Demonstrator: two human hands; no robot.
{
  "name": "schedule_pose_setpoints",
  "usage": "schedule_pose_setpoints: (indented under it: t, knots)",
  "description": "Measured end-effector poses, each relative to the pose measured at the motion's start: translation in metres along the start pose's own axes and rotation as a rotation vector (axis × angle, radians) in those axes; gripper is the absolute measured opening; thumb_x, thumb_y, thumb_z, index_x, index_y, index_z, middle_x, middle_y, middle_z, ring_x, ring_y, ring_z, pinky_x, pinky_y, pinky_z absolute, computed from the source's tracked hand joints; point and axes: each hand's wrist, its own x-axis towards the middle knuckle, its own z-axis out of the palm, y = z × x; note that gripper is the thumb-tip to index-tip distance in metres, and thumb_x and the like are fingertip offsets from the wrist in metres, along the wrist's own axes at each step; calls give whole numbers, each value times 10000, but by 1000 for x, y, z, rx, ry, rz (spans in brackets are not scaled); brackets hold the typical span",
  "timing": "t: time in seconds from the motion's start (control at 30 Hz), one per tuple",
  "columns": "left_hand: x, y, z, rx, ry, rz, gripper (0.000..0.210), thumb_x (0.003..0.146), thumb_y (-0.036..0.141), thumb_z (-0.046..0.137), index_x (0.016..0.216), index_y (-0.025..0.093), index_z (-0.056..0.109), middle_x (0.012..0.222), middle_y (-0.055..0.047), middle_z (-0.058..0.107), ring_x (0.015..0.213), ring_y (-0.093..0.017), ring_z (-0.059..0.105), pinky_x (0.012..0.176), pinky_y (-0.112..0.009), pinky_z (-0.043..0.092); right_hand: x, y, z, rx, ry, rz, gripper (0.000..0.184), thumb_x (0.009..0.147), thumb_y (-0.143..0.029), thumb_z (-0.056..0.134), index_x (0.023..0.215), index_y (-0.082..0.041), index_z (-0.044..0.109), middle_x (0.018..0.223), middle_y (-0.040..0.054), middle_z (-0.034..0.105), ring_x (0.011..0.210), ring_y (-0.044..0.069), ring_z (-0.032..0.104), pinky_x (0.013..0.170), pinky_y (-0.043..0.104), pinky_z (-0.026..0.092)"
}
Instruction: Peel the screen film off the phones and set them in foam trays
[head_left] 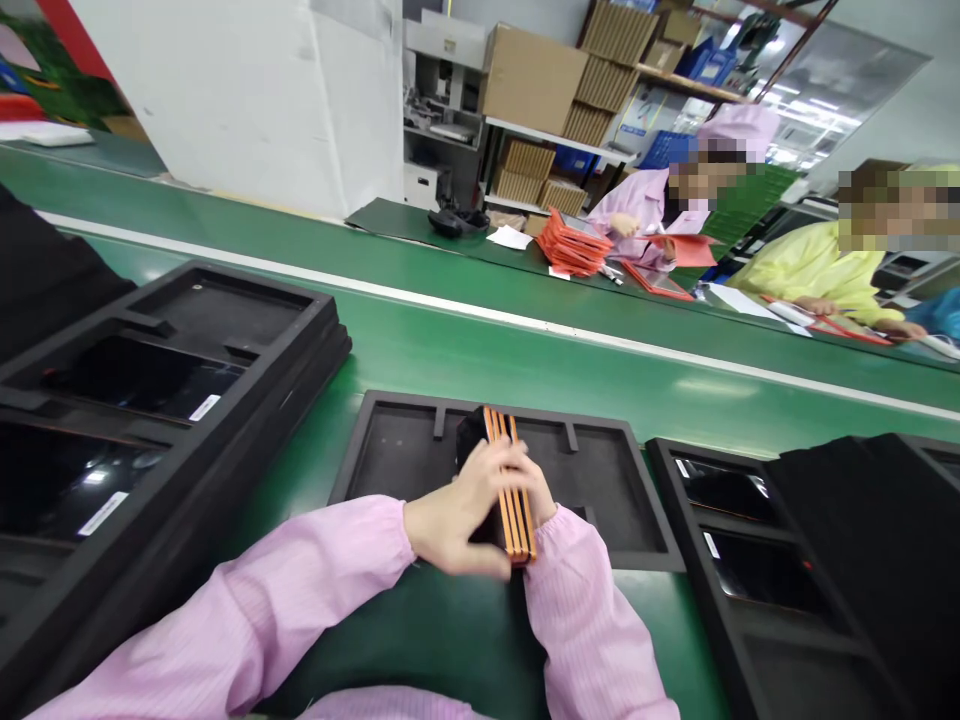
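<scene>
Over the middle black foam tray [401,450], my orange-edged stack [517,525] stands on edge, long axis running away from me, far end angled slightly left. My left hand [457,510] lies across it, thumb spread; my right hand [541,490] is against its right side; can't tell either grip. Left tray [319,310], right tray [684,520]: two dark-screened devices [769,570] visible in each.

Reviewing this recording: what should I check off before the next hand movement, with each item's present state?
1. Left hand over the orange-edged stack: ok.
2. Right hand at the stack's right side: ok.
3. Stack's edges uncovered for counting: not ok, hands hide part.
4. Stack resting on the middle tray: cannot tell, contact hidden.
5. Labelled panels lying in the left tray: ok.
</scene>
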Motion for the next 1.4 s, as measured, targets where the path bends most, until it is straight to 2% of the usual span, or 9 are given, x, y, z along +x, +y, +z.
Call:
schedule_pose_setpoints:
  t: [0.13,0.27,0.4,0.5,0.63,0.87,1.13,1.3,1.4]
  knots:
    - [3,-3,-2,-261,234,-423,699,953,627,317,1509,228,178,1579,-149,178,1493,-289,51,1207,-532,8,5,5,10,238,6,145,472,773,-510,594,1119,-190,617,1089,95,686,1065,294,647,939,474,538]
    - [4,-3,-4,-362,250,-414,709,951,639,301,1525,252,146,1596,-103,172,1497,-257,53,1226,-463,30,10,6,14,388,40,165,692,689,-412,681,1319,-211,478,1265,90,619,1195,308,579,1054,505,457]
    - [4,-9,-8,-354,310,-393,684,954,519,393,1527,284,103,1604,-64,146,1496,-265,27,1228,-469,21,15,5,14,351,41,8,942,708,-374,704,1498,-283,198,1458,66,458,1301,271,496,1135,492,368]
    - [1,-18,-12,-382,357,-373,853,847,433,528,1522,305,22,1612,-42,57,1490,-303,-14,1221,-508,19,17,5,15,284,12,-92,1150,691,-330,762,1526,-325,-29,1527,59,353,1345,243,448,1163,480,322]
    - [-2,-28,-17,-397,332,-397,882,784,370,531,1511,291,38,1614,-36,-2,1487,-314,-28,1213,-526,42,15,10,18,294,-40,-33,1184,727,-308,752,1510,-340,-136,1530,65,341,1337,216,459,1165,473,308]
    - [6,-30,-27,-555,417,-465,461,832,354,448,1272,244,364,1414,-68,363,1360,-281,340,1157,-454,263,18,16,15,238,-41,-37,926,765,-405,732,1478,-297,150,1526,81,344,1378,236,404,1181,475,278]
    - [3,-39,-36,-432,408,-451,471,857,311,394,1308,186,441,1423,-90,436,1394,-291,318,1172,-448,241,22,23,19,219,31,3,769,869,-646,537,1480,-305,219,1556,27,306,1443,197,290,1222,423,193]
    - [5,-38,-37,-496,411,-544,418,923,376,356,1285,199,468,1407,-78,482,1349,-298,392,1128,-462,310,27,21,28,373,87,147,757,863,-777,354,1411,-257,411,1372,59,547,1327,246,470,1112,449,402]
    - [9,-36,-40,-511,392,-590,375,965,421,364,1245,201,484,1360,-73,525,1292,-271,461,1117,-426,325,29,18,28,438,115,213,744,858,-769,371,1357,-231,495,1263,67,625,1275,267,521,1079,462,435]
